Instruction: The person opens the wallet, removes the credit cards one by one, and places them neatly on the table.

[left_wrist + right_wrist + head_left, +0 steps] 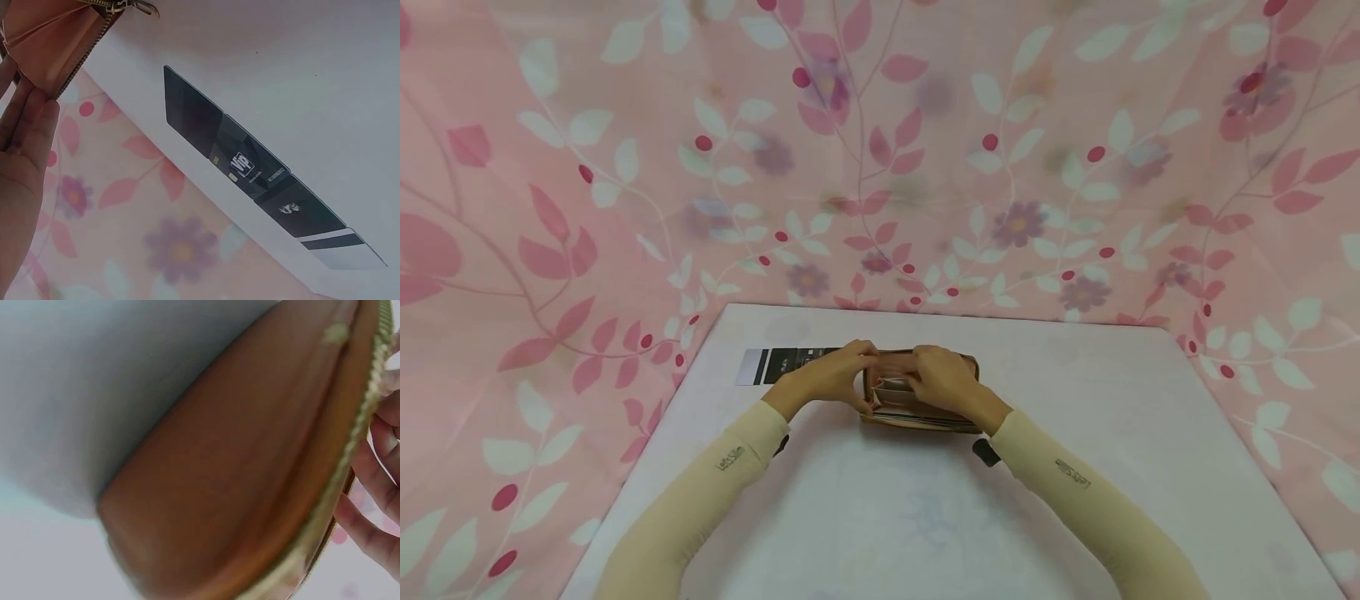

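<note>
A brown zip wallet (917,423) lies unzipped and spread wide, its inner pockets showing in the head view. My left hand (835,375) grips its left end, thumb at the near rim and fingers at the far rim. From the right, my right hand (943,379) reaches over the opening with bent fingers that hold the wallet's inner part; their tips are partly hidden. In the right wrist view the brown wall (206,462) fills the middle, with fingers (369,537) at the gold zip edge. A zip pull (145,9) hangs free in the left wrist view.
Left of the wallet, several cards lie in a row on the white table (850,517): dark ones, including a "Vip" card (247,159), and a white card with a black stripe (340,253). A pink floral curtain (880,167) rises behind the table's far edge.
</note>
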Demonstrator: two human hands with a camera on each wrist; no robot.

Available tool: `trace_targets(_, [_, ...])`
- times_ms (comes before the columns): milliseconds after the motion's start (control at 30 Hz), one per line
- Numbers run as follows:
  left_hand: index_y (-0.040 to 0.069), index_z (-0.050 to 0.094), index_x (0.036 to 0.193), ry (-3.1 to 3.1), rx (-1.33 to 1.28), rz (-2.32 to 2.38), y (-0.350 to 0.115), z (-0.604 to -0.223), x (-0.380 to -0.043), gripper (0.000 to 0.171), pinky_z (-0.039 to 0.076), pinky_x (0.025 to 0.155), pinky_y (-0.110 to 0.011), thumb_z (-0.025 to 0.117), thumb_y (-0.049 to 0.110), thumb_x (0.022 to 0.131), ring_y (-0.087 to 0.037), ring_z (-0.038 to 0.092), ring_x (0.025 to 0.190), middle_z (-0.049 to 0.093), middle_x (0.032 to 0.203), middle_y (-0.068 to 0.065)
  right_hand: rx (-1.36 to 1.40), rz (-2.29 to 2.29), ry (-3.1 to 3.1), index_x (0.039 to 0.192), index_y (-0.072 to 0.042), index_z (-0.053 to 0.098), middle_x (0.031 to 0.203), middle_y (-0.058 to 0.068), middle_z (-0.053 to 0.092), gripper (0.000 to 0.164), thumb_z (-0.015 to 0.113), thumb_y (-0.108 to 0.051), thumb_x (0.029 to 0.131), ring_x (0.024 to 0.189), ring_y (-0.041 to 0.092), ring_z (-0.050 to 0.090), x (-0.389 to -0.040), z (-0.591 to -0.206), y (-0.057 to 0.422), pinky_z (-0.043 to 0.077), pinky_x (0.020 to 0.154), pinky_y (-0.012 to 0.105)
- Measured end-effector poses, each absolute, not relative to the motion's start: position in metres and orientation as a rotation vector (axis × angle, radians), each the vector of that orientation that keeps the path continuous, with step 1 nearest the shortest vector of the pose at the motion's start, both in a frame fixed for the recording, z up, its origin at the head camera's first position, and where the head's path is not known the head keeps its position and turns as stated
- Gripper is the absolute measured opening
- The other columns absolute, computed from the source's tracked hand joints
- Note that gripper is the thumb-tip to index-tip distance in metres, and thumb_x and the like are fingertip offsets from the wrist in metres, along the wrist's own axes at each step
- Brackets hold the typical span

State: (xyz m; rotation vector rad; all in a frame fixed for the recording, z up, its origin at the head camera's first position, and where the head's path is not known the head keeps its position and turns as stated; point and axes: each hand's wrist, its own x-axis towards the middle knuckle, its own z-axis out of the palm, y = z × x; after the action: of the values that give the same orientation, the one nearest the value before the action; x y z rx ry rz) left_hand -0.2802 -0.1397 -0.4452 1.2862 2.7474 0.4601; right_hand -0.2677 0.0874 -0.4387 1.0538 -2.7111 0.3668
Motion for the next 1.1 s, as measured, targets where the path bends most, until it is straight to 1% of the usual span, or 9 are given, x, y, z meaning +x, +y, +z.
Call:
trace_targets(133, [0.021,0.060,0.089,2.758,1.261,0.444,-0.140,-0.446,-0.281,0.054,0.037,0.089,-0.029,0.068,0.062,0.054,-0.011,0.032,0.113,0.038,0.117,0.005,1.044,0.340,-2.662,0.080,-0.018,0.070,0.064,-0.008,0.046,0.009,0.062,-0.022,0.078,0.053,0.006,0.039,-0.267,-0.441,0.101,0.034,0.043,0.021])
trace_targets(267, [0.020,0.060,0.093,2.748,1.267,0.464,-0.139,-0.445,-0.281,0.056,0.039,0.087,-0.030,0.069,0.060,0.054,-0.012,0.032,0.112,0.038,0.118,0.004,1.013,0.397,-2.675,0.086,-0.017,0.071,0.069,-0.006,0.051,0.012,0.064,-0.020,0.077,0.056,0.005,0.042,-0.266,-0.443,0.118,0.037,0.047,0.020])
trace_targets(367, [0.020,0.060,0.093,2.740,1.282,0.471,-0.140,-0.442,-0.280,0.055,0.038,0.087,-0.030,0.069,0.059,0.055,-0.012,0.032,0.110,0.038,0.116,0.004,0.987,0.421,-2.710,0.087,-0.016,0.071,0.072,-0.005,0.054,0.012,0.064,-0.020,0.078,0.057,0.005,0.044,-0.265,-0.443,0.129,0.038,0.048,0.019])
trace_targets(533, [0.021,0.060,0.092,2.735,1.292,0.474,-0.140,-0.442,-0.281,0.054,0.038,0.087,-0.030,0.070,0.058,0.055,-0.011,0.033,0.109,0.038,0.114,0.005,0.953,0.427,-2.741,0.087,-0.014,0.070,0.073,-0.005,0.053,0.013,0.063,-0.020,0.078,0.056,0.005,0.044,-0.262,-0.442,0.142,0.038,0.048,0.020])
trace_targets(733, [0.021,0.061,0.090,2.741,1.296,0.471,-0.139,-0.444,-0.283,0.052,0.038,0.089,-0.031,0.071,0.057,0.055,-0.013,0.033,0.109,0.039,0.114,0.005,0.912,0.428,-2.774,0.088,-0.016,0.070,0.073,-0.006,0.053,0.014,0.063,-0.021,0.078,0.055,0.006,0.044,-0.262,-0.441,0.151,0.037,0.046,0.020])
trace_targets(800, [0.021,0.061,0.090,2.750,1.297,0.461,-0.139,-0.445,-0.284,0.051,0.038,0.089,-0.031,0.071,0.056,0.055,-0.013,0.033,0.109,0.039,0.115,0.005,0.877,0.428,-2.782,0.084,-0.014,0.069,0.071,-0.006,0.052,0.013,0.063,-0.023,0.077,0.054,0.006,0.043,-0.262,-0.441,0.154,0.036,0.045,0.021])
trace_targets(933, [0.021,0.061,0.090,2.753,1.279,0.466,-0.140,-0.446,-0.284,0.052,0.038,0.089,-0.031,0.069,0.059,0.055,-0.013,0.032,0.110,0.038,0.116,0.004,0.859,0.451,-2.774,0.078,-0.013,0.067,0.066,-0.006,0.048,0.013,0.064,-0.026,0.076,0.053,0.009,0.042,-0.259,-0.440,0.159,0.035,0.044,0.023])
trace_targets(1100, [0.022,0.060,0.088,2.742,1.264,0.482,-0.142,-0.447,-0.283,0.053,0.038,0.089,-0.031,0.067,0.062,0.054,-0.012,0.032,0.110,0.038,0.115,0.005,0.892,0.444,-2.725,0.077,-0.014,0.069,0.068,-0.007,0.050,0.011,0.065,-0.024,0.076,0.057,0.008,0.043,-0.257,-0.441,0.163,0.036,0.046,0.022])
